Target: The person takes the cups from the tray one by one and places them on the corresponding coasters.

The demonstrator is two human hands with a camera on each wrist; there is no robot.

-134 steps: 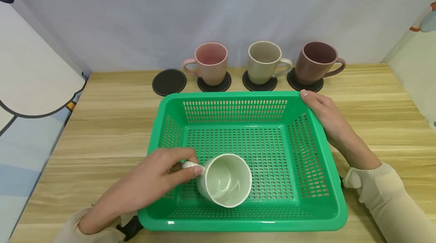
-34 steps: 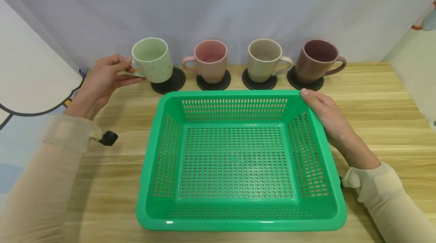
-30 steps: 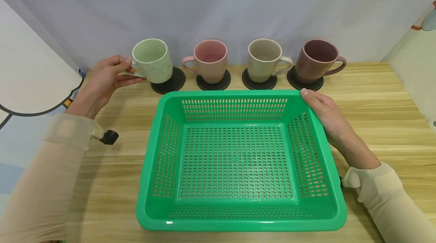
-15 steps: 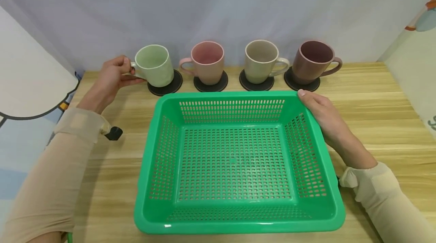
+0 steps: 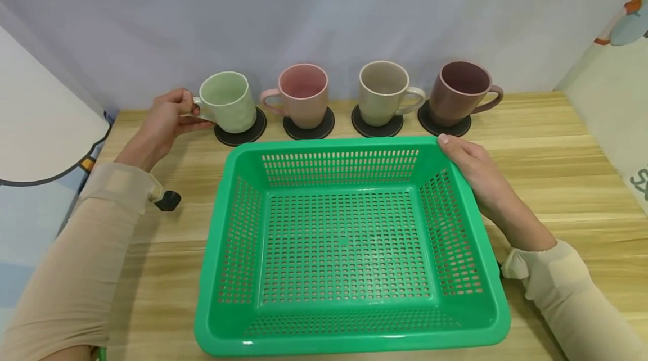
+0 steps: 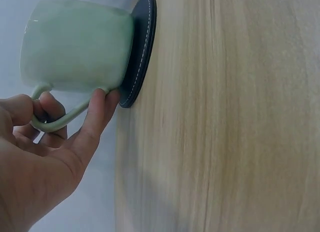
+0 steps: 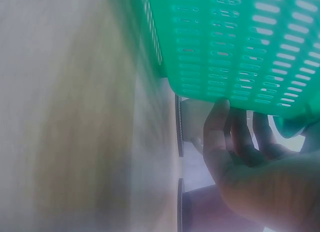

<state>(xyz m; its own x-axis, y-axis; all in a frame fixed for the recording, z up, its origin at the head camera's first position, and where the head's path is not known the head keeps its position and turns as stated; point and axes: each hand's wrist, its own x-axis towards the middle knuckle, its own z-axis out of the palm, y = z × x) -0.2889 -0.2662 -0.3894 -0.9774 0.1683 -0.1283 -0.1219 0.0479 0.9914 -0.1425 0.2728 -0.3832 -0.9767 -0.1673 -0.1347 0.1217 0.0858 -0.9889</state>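
Observation:
A pale green mug (image 5: 234,103) stands on the leftmost black coaster (image 5: 242,137) in the head view. My left hand (image 5: 164,125) pinches its handle from the left; in the left wrist view, thumb and fingers close around the handle (image 6: 62,123), and the fingertips touch near the mug's lower edge. A green perforated basket (image 5: 211,237) with nothing in it sits in front. My right hand (image 5: 478,175) grips its far right corner, thumb over the rim. In the right wrist view, the fingers (image 7: 218,129) lie against the outside of the basket wall.
A pink mug (image 5: 305,99), a beige mug (image 5: 381,96) and a maroon mug (image 5: 458,96) stand in a row, each on a black coaster. Behind them hangs a pale grey cloth (image 5: 324,18). All rest on a wooden table (image 5: 547,170).
The left hand has lifted the green mug out of the basket and carried it to the left coaster. Over the last second the mug has come down and upright. The right hand stays on the basket.

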